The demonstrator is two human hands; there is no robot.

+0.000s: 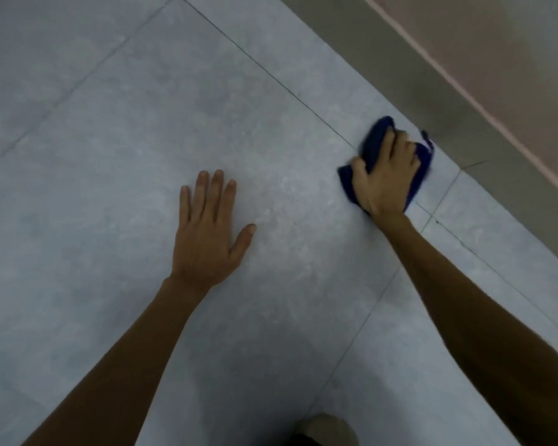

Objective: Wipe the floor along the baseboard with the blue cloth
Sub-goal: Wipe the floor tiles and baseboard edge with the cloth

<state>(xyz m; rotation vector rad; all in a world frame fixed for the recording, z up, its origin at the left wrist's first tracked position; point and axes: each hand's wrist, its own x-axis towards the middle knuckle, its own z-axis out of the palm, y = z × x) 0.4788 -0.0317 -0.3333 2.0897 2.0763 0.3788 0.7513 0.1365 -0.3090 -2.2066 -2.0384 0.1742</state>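
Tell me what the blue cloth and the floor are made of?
The blue cloth looks like soft fabric, maybe microfibre: it bunches and folds under the right hand. The floor looks like hard grey tile, stone or ceramic, with a mottled matte face and thin grout lines between big squares. The baseboard looks like similar tile, though blur leaves that unsure.

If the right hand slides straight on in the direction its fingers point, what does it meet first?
Probably the baseboard. The right hand, gripping the cloth, points up and slightly right; only a narrow strip of floor lies between.
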